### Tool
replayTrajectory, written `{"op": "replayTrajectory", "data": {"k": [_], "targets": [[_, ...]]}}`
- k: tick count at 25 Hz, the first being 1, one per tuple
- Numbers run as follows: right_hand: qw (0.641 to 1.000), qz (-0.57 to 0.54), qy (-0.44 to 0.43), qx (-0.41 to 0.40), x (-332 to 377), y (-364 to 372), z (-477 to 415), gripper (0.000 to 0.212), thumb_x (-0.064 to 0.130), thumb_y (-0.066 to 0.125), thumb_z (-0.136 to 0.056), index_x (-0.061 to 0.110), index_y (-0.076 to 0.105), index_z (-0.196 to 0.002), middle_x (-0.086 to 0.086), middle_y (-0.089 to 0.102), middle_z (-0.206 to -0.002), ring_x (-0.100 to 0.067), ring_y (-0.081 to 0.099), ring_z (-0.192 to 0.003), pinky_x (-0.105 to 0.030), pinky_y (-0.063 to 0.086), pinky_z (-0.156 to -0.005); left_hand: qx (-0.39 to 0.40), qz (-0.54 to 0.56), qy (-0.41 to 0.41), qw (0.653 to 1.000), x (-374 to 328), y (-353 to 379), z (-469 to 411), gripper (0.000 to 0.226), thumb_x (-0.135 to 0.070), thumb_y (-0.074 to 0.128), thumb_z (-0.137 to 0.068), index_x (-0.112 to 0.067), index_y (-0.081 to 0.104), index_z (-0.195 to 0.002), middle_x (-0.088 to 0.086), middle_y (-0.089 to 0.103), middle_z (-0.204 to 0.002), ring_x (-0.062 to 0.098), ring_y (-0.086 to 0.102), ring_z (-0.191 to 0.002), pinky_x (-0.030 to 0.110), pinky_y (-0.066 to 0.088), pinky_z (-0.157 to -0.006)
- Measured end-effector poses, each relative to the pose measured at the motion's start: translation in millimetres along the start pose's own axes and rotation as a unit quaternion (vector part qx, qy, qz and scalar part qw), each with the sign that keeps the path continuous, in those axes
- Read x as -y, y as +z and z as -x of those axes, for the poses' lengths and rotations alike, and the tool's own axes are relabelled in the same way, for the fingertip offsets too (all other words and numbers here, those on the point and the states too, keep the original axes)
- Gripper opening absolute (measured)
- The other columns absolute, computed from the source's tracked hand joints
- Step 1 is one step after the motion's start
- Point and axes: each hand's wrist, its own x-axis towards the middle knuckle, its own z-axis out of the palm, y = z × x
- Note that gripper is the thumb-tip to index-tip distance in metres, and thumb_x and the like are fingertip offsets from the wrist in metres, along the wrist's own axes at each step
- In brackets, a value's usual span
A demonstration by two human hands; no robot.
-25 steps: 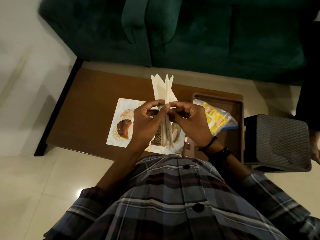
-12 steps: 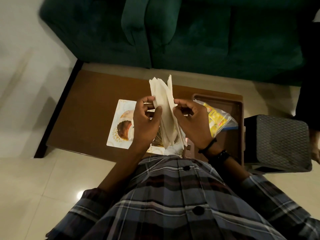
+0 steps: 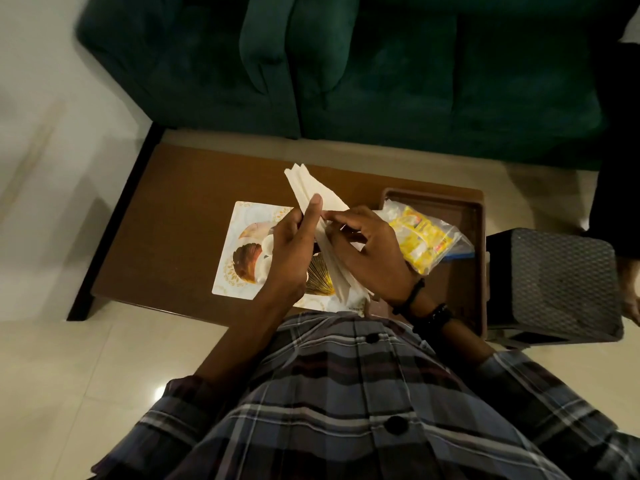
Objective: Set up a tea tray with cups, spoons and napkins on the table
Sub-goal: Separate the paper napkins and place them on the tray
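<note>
A stack of white paper napkins (image 3: pixel 311 188) is held above the white patterned tray (image 3: pixel 239 237), which lies on the brown table (image 3: pixel 180 216). My left hand (image 3: pixel 294 247) grips the stack from the left, thumb pressed on its top face. My right hand (image 3: pixel 370 254) pinches the napkins' edges from the right. The stack tilts up and to the left. A white cup (image 3: pixel 265 252) shows on the tray, partly hidden by my left hand. No spoons are in sight.
A dark brown tray (image 3: pixel 474 216) at the table's right end holds a clear bag with yellow packets (image 3: pixel 420 237). A dark mesh stool (image 3: pixel 557 282) stands right of the table. A green sofa (image 3: pixel 346 64) lies beyond. A bare foot (image 3: pixel 628 292) shows at far right.
The napkin stack has tilted from upright to leaning left. My left hand has slid up along it, and my right hand has moved in against its edges.
</note>
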Motion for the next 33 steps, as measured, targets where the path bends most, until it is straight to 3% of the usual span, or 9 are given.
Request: {"op": "replayTrajectory", "data": {"k": [4,6,10,13,19,23,26,28,33], "targets": [[0.998,0.009,0.051,-0.041,-12,-6,-5,0.033,0.019,0.066,-0.088,0.017,0.063,-0.121,0.002,0.063,-0.110,-0.011,0.061,-0.103,-0.029,0.054,-0.083,-0.011,0.107,-0.021,0.994,0,-5,-9,0.016,-0.025,0.057,-0.094,-0.014,0.066,-0.102,0.007,0.071,-0.097,0.021,0.067,-0.089,0.029,0.057,-0.070],[0.988,0.017,0.136,-0.070,-17,-13,-9,0.052,0.033,0.072,-0.083,0.020,0.053,-0.129,0.001,0.057,-0.127,-0.013,0.054,-0.116,-0.031,0.049,-0.092,-0.004,0.145,-0.068,0.987,-2,-8,-11,0.031,-0.031,0.059,-0.091,-0.013,0.060,-0.116,0.011,0.068,-0.114,0.027,0.064,-0.104,0.039,0.055,-0.088],[0.929,-0.255,0.268,-0.019,-4,-12,-14,0.056,0.028,0.073,-0.083,0.018,0.049,-0.132,-0.003,0.063,-0.125,-0.021,0.062,-0.115,-0.037,0.054,-0.094,0.028,0.180,-0.110,0.977,-8,-4,-9,0.039,-0.040,0.048,-0.094,-0.019,0.052,-0.126,0.010,0.064,-0.118,0.027,0.062,-0.108,0.043,0.052,-0.094],[0.920,-0.311,0.235,0.032,6,7,-10,0.032,0.022,0.064,-0.091,0.017,0.061,-0.123,-0.002,0.069,-0.121,-0.018,0.065,-0.112,-0.035,0.052,-0.098,0.012,0.189,-0.087,0.978,-10,-2,-11,0.045,-0.045,0.046,-0.093,-0.020,0.052,-0.129,0.011,0.064,-0.123,0.030,0.062,-0.112,0.046,0.052,-0.096],[0.917,-0.300,0.257,-0.048,9,36,-9,0.030,0.026,0.064,-0.091,0.013,0.066,-0.118,0.000,0.072,-0.114,-0.016,0.069,-0.106,-0.037,0.052,-0.098,-0.029,0.166,-0.054,0.984,-22,2,-20,0.069,-0.068,0.053,-0.073,-0.027,0.051,-0.128,0.004,0.062,-0.126,0.025,0.062,-0.112,0.044,0.052,-0.096],[0.944,-0.247,0.202,-0.084,17,50,-7,0.021,0.018,0.057,-0.095,0.027,0.060,-0.114,0.012,0.069,-0.107,-0.008,0.067,-0.101,-0.017,0.053,-0.080,-0.111,0.119,-0.046,0.986,-22,18,-15,0.033,-0.049,0.046,-0.094,-0.029,0.045,-0.121,-0.001,0.060,-0.122,0.016,0.062,-0.101,0.031,0.053,-0.086],[0.936,-0.296,0.190,0.023,11,36,-5,0.027,0.011,0.060,-0.093,0.017,0.061,-0.119,0.000,0.071,-0.110,-0.017,0.069,-0.097,-0.038,0.057,-0.081,-0.100,0.136,-0.047,0.985,-25,7,-19,0.040,-0.049,0.046,-0.095,-0.026,0.044,-0.128,-0.001,0.060,-0.123,0.017,0.062,-0.101,0.029,0.055,-0.080],[0.938,-0.269,0.193,0.101,5,21,-4,0.036,0.011,0.067,-0.088,0.006,0.057,-0.123,-0.012,0.070,-0.107,-0.020,0.069,-0.075,-0.036,0.056,-0.062,-0.092,0.156,-0.035,0.983,-28,-11,-28,0.042,-0.046,0.051,-0.093,-0.023,0.047,-0.128,0.001,0.063,-0.120,0.019,0.065,-0.100,0.035,0.058,-0.081],[0.968,-0.134,0.189,0.096,-17,-4,-10,0.028,0.015,0.075,-0.082,0.006,0.066,-0.107,-0.022,0.073,-0.100,-0.040,0.066,-0.071,-0.049,0.055,-0.066,0.021,0.047,0.048,0.998,-11,-70,-64,0.034,-0.023,0.073,-0.082,-0.010,0.062,-0.112,0.007,0.070,-0.110,0.024,0.069,-0.103,0.049,0.057,-0.087]]}}
